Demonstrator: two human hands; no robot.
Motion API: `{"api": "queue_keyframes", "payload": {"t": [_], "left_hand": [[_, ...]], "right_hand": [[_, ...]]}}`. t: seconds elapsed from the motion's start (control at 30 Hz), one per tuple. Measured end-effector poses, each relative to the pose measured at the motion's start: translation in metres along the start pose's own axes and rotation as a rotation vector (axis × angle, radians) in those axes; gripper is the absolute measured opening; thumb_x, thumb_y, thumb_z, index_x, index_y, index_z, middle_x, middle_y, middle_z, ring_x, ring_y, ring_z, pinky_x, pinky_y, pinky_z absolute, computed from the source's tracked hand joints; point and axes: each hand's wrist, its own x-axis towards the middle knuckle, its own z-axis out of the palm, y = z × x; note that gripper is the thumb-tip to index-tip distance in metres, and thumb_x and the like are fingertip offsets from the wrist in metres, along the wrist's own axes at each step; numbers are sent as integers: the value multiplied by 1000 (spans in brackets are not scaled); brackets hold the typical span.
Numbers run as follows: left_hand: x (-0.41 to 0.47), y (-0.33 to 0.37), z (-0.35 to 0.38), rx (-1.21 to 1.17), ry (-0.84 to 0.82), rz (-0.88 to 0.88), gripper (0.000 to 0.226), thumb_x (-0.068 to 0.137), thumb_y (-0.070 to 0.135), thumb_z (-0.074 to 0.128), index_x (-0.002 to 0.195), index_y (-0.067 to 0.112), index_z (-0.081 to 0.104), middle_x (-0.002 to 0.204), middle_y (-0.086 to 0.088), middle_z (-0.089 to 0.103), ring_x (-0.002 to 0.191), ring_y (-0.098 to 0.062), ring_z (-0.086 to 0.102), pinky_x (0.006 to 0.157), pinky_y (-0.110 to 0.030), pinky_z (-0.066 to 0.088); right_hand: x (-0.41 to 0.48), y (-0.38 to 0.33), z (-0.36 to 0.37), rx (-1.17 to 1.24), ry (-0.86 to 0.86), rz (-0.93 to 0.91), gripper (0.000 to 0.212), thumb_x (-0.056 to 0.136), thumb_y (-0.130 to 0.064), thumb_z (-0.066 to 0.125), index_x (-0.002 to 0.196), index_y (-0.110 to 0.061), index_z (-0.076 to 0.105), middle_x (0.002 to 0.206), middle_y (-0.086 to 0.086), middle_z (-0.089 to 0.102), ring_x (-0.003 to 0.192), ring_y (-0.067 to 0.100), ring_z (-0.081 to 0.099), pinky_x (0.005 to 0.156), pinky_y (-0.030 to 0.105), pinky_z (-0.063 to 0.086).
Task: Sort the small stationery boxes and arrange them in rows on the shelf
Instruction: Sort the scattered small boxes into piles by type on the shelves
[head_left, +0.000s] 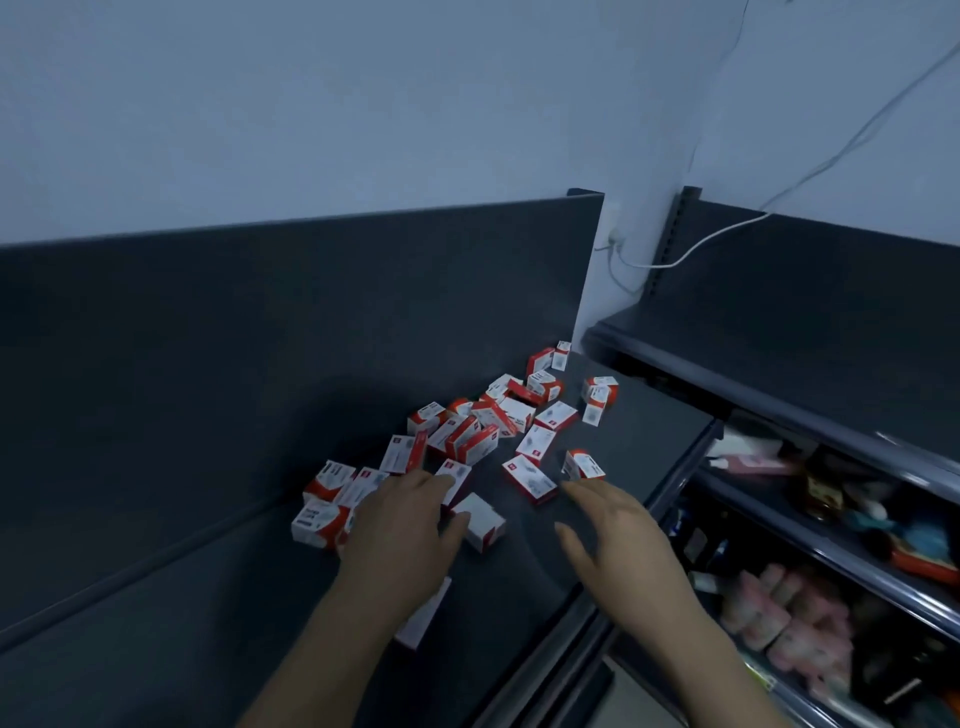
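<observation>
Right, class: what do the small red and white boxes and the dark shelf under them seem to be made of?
Boxes: probably thin printed card with a smooth finish; crisp folded edges and flat printed faces. Shelf: possibly painted metal, matt dark grey with a fine speckle; the look leaves this open.

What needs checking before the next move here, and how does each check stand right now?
1. The left hand is free to pick: ok, its fingers are spread over the boxes and grip nothing.
2. The right hand is free: ok, open and holding nothing.
3. A box is within reach: ok, a white-faced box lies by the left thumb.
4. Boxes stand in rows: not ok, the pile lies scattered on the shelf.
5. Box types can be told apart for sorting: cannot tell, the labels are blurred.
</observation>
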Motion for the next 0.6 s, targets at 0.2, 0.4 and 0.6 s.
{"api": "queue_keyframes", "payload": {"t": [0.2,0.4,0.6], "left_hand": [[54,-5,33,72,-20,-67,40,93,43,48,130,30,50,130,8,53,117,-12,46,97,-27,40],[95,-6,61,144,46,-210,28,90,40,50,113,28,61,110,7,59,103,-15,54,81,-28,45],[116,2,85,154,89,-331,31,89,39,55,115,25,63,115,5,57,107,-14,53,86,-28,47]], "right_hand": [[63,31,13,60,-65,-85,38,91,-28,55,129,-23,54,128,-8,57,118,10,50,98,18,35],[136,56,34,174,-154,-217,41,93,-27,53,134,-24,49,130,-4,55,116,12,49,93,19,36],[192,65,60,224,-259,-300,37,90,-26,56,128,-24,53,120,-2,60,107,13,55,89,27,47]]}}
